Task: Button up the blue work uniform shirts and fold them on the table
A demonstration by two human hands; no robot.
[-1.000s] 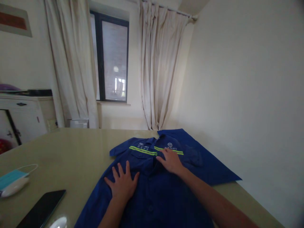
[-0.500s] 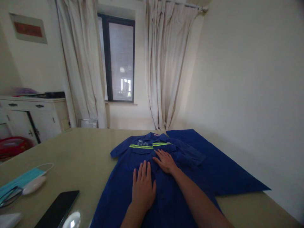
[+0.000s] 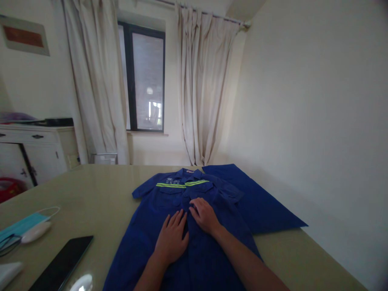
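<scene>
I judge the shirt (image 3: 200,254) on the table (image 3: 100,198) light, soft, best taken by its shoulders (image 3: 154,180); the left hand (image 3: 172,238) lies flat on it, and whether the curled right hand (image 3: 205,216) pinches, I can't tell.

Long beige cloth curtains (image 3: 201,89) flank a dark-framed rectangular window (image 3: 148,72). A white-painted cabinet (image 3: 45,157) stands at left; a plain off-white wall (image 3: 309,113) rises at right.
</scene>
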